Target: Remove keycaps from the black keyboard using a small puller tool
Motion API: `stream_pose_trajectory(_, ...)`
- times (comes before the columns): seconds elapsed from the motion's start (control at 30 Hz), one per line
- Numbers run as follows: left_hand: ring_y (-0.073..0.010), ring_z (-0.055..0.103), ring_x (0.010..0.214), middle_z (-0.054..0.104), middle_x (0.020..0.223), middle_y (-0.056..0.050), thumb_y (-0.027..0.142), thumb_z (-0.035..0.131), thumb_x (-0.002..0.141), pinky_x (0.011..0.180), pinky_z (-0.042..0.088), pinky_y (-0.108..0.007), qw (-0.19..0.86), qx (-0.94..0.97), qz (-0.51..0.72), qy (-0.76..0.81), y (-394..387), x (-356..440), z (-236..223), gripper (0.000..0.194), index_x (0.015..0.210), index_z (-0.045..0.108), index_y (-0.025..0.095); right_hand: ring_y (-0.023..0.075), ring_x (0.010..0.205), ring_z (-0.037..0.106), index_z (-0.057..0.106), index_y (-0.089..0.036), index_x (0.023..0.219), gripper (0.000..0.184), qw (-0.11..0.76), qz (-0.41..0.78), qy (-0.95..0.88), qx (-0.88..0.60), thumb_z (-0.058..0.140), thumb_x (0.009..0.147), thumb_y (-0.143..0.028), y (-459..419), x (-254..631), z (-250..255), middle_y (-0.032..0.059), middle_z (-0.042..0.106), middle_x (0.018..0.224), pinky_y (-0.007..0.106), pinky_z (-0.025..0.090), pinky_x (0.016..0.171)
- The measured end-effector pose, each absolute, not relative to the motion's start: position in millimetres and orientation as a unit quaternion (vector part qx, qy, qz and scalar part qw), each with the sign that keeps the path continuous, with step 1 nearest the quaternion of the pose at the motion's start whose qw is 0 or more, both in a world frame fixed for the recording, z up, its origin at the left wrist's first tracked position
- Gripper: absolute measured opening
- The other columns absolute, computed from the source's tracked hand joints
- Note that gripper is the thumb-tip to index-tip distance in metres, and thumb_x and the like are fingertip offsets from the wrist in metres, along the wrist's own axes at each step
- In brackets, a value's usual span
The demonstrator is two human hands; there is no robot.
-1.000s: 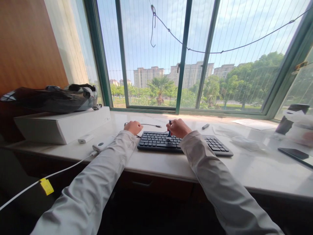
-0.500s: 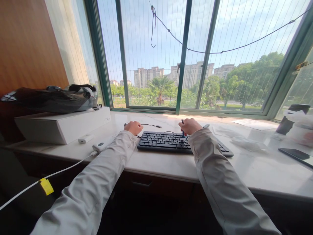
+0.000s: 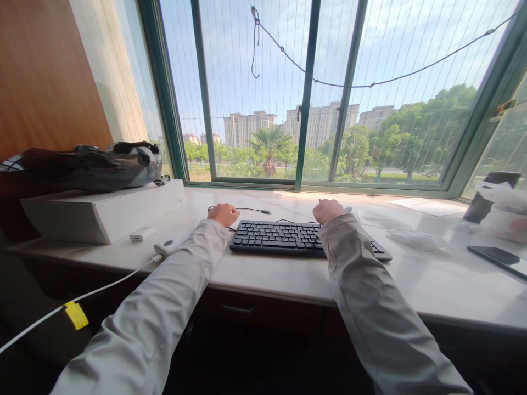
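A black keyboard (image 3: 280,238) lies flat on the white marble-patterned desk (image 3: 272,277). Just off its far left corner, my left hand (image 3: 224,214) rests with curled fingers; whatever may be in them is hidden. A thin black cable (image 3: 253,209) runs out past that hand, its plug lying on the desk. My right hand (image 3: 328,210) is closed over the far edge of the keyboard's right part. It grips a small brush, blue with pale bristles in the earlier view; now the hand hides nearly all of it. My right sleeve covers some right-side keys.
On the left, a white box (image 3: 102,211) carries a dark bag (image 3: 82,167). A white device (image 3: 168,244) with a white cord (image 3: 99,291) lies beside my left forearm. To the right are clear plastic wrapping (image 3: 415,238), a paper sheet (image 3: 428,207) and a phone (image 3: 500,259).
My right hand has shifted slightly right and turned, so the brush that showed on the keys is now mostly out of sight. My left hand stays in place.
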State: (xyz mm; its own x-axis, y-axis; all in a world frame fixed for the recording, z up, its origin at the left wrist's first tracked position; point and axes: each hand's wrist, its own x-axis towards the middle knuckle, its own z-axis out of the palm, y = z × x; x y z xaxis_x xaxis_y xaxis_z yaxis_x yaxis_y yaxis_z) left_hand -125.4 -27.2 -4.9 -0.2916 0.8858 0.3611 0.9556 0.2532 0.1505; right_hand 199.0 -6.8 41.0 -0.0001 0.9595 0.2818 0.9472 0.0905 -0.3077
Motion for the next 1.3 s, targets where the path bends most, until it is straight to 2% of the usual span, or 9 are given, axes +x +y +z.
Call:
stream_pose_trajectory(0.13,-0.0269,0.065,0.092,0.073,0.094,-0.007,0.044,0.050,0.075,0.077,0.048,-0.033,0.099,-0.586,-0.171,-0.786,-26.5,-126.2,-5.3,0.030,0.082,0.075,0.028,0.0298,0.108,0.061,0.067,-0.010,0.113,0.035,0.177,0.019,-0.668,-0.722,0.052,0.083,-0.020,-16.2,199.7,48.9,0.0231,0.059,0.121,0.038,0.049,0.085)
stream_pose_trajectory(0.3,-0.0271,0.064,0.094,0.073,0.097,-0.007,0.045,0.049,0.075,0.078,0.048,-0.033,0.096,-0.585,-0.171,-0.787,-27.5,-125.4,-4.4,0.033,0.087,0.076,0.029,0.0290,0.108,0.060,0.065,-0.011,0.115,0.034,0.220,0.029,-0.670,-0.708,0.051,0.089,-0.028,-15.2,195.1,50.4,0.0224,0.060,0.119,0.037,0.047,0.088)
stream_pose_trajectory(0.47,-0.0275,0.064,0.096,0.073,0.099,-0.008,0.045,0.051,0.075,0.078,0.048,-0.033,0.093,-0.579,-0.168,-0.793,-29.0,-123.6,-3.1,0.034,0.091,0.076,0.029,0.0271,0.094,0.063,0.063,-0.010,0.101,0.038,0.289,0.015,-0.779,-0.556,0.030,0.098,-0.028,-16.2,163.6,42.5,0.0205,0.068,0.096,0.033,0.043,0.080)
stream_pose_trajectory(0.53,-0.0278,0.064,0.096,0.073,0.100,-0.008,0.046,0.051,0.075,0.078,0.048,-0.033,0.093,-0.578,-0.168,-0.793,-29.6,-123.2,-2.8,0.034,0.092,0.076,0.029,0.0248,0.085,0.064,0.057,-0.010,0.108,0.035,0.333,0.009,-0.807,-0.488,0.028,0.100,-0.029,-21.5,146.6,36.6,0.0172,0.069,0.090,0.032,0.042,0.074)
stream_pose_trajectory(0.6,-0.0277,0.064,0.097,0.073,0.099,-0.008,0.046,0.050,0.076,0.080,0.048,-0.034,0.095,-0.579,-0.168,-0.792,-29.8,-123.0,-2.8,0.035,0.092,0.076,0.029,0.0220,0.082,0.064,0.055,-0.014,0.106,0.029,0.358,0.021,-0.831,-0.425,0.033,0.100,-0.032,-27.9,130.9,29.7,0.0127,0.070,0.088,0.029,0.041,0.071)
stream_pose_trajectory(0.77,-0.0271,0.065,0.095,0.073,0.097,-0.007,0.046,0.049,0.077,0.080,0.048,-0.033,0.098,-0.581,-0.166,-0.791,-29.1,-123.9,-3.6,0.035,0.091,0.076,0.029,0.0144,0.077,0.065,0.057,-0.019,0.096,0.018,0.386,0.154,-0.853,-0.316,0.044,0.097,-0.031,-36.8,104.2,9.7,0.0027,0.072,0.083,0.024,0.043,0.072)
stream_pose_trajectory(1.03,-0.0273,0.064,0.095,0.073,0.100,-0.008,0.046,0.047,0.077,0.080,0.049,-0.033,0.103,-0.584,-0.166,-0.788,-25.4,-127.1,-6.3,0.036,0.090,0.076,0.029,0.0120,0.080,0.068,0.057,-0.019,0.094,0.015,0.390,0.322,-0.819,-0.270,0.048,0.096,-0.031,-35.3,83.7,-9.4,0.0027,0.075,0.089,0.024,0.048,0.075)
stream_pose_trajectory(1.13,-0.0275,0.064,0.097,0.073,0.101,-0.008,0.047,0.048,0.077,0.081,0.048,-0.033,0.104,-0.583,-0.164,-0.789,-25.1,-127.5,-6.3,0.036,0.090,0.076,0.029,0.0121,0.082,0.069,0.056,-0.020,0.093,0.014,0.388,0.351,-0.809,-0.268,0.047,0.096,-0.030,-35.0,80.6,-11.4,0.0027,0.075,0.091,0.024,0.048,0.076)
stream_pose_trajectory(1.3,-0.0280,0.065,0.096,0.073,0.099,-0.008,0.046,0.050,0.075,0.079,0.049,-0.034,0.095,-0.581,-0.161,-0.792,-27.7,-125.3,-3.8,0.035,0.091,0.076,0.029,0.0132,0.077,0.068,0.056,-0.020,0.089,0.013,0.357,0.334,-0.819,-0.299,0.047,0.095,-0.027,-34.8,81.9,-12.9,0.0033,0.075,0.087,0.025,0.048,0.072)
